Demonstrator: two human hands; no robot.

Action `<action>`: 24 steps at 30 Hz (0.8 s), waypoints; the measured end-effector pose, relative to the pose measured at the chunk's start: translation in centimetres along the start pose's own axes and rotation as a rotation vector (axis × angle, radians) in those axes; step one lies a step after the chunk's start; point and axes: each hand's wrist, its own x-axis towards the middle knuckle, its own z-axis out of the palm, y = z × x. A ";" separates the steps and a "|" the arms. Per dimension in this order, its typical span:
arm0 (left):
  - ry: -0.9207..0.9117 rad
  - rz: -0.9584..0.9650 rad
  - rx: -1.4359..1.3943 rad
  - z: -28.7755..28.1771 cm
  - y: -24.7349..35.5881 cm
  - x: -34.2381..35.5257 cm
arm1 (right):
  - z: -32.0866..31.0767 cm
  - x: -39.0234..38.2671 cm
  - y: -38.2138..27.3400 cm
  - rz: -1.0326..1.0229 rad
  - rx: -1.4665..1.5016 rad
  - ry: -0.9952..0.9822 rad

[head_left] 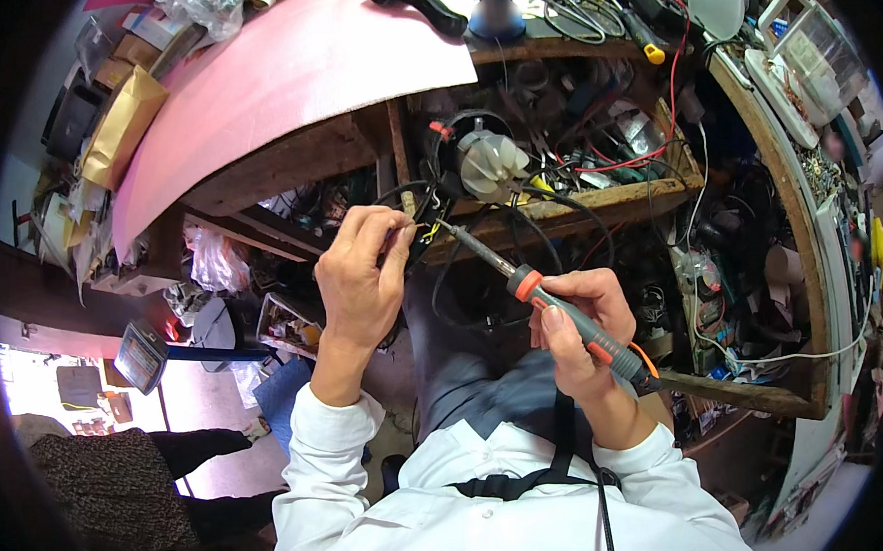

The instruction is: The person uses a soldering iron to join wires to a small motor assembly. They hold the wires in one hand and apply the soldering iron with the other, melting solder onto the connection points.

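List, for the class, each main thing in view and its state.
Left hand: fingertips pinched together.
Soldering iron: held, tip angled toward left hand; heat can't be told.
Right hand: closed around iron's handle.
Wooden tray: open-topped, cluttered.
Blue spool: upright.
Pink sheet: spread out.

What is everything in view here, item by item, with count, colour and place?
Slim plastic-handled soldering iron: one, grey-red, centre right
Thin short wires: few, yellow, near iron tip
Bladed plastic fan: one, translucent pale, beyond iron tip
Broad flat board: one, pink, upper left
Round spool: one, blue, top edge
Curved plastic handle: one, black, left of spool
Boxy plastic container: one, clear, upper right
Open wooden drawer: one, brown, right, holding uncountable mixed parts
Another person: one, dark-clothed, lower left
Left hand: one, bare, centre, fingertips pinched
Right hand: one, bare, around the iron
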 end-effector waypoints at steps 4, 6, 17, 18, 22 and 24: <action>0.009 0.001 0.027 -0.2 0.2 -0.1 | 0.1 0.0 -0.1 0.004 0.004 -0.006; 0.013 0.018 0.011 -0.2 0.0 -0.1 | 0.1 0.0 -0.2 0.004 0.008 -0.004; 0.030 -0.107 -0.185 0.0 -0.9 -0.7 | -0.2 -0.4 0.2 0.002 0.020 -0.008; 0.032 -0.107 -0.199 0.0 -0.9 -0.7 | -0.2 -0.4 0.1 0.006 0.017 -0.006; -0.019 -0.043 -0.172 -0.6 -1.3 -0.6 | -0.1 -0.4 0.0 0.003 0.029 0.006; -0.046 0.006 -0.128 -0.7 -1.4 -0.5 | -0.1 -0.5 0.1 0.006 0.035 0.001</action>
